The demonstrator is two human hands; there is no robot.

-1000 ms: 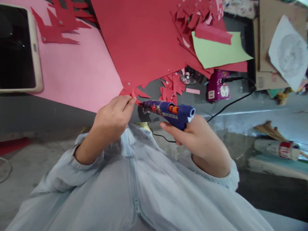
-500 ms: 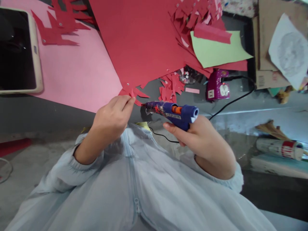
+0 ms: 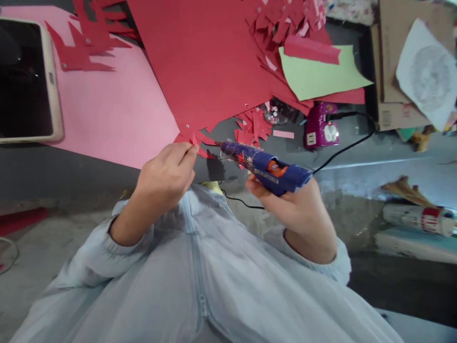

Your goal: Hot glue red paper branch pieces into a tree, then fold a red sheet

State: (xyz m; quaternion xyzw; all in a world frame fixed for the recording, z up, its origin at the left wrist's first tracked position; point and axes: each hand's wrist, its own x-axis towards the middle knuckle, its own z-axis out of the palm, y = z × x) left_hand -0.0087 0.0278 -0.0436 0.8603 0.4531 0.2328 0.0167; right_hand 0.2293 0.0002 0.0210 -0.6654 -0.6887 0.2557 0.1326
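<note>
My right hand (image 3: 293,207) is wrapped round the grip of a blue hot glue gun (image 3: 266,166), its nozzle pointing left. The nozzle tip lies close to a red paper cutout (image 3: 207,152) with pointed strips and a small eye at its top. My left hand (image 3: 167,169) pinches a narrow piece of this red paper between thumb and fingers. Under and behind the cutout lie a large red sheet (image 3: 200,62) and a pink sheet (image 3: 117,105). Small red paper scraps (image 3: 252,126) are heaped just beyond the gun.
A phone (image 3: 24,81) lies at the left, near more red cutouts (image 3: 89,43). At the right are a purple power adapter (image 3: 322,126) with a black cable, a green sheet (image 3: 321,71), and cardboard (image 3: 396,57). A spray can (image 3: 414,218) lies below the table's edge.
The glue gun's rear has swung right and toward me, and its nozzle has shifted slightly right and up. My left hand stays nearly still on the red paper.
</note>
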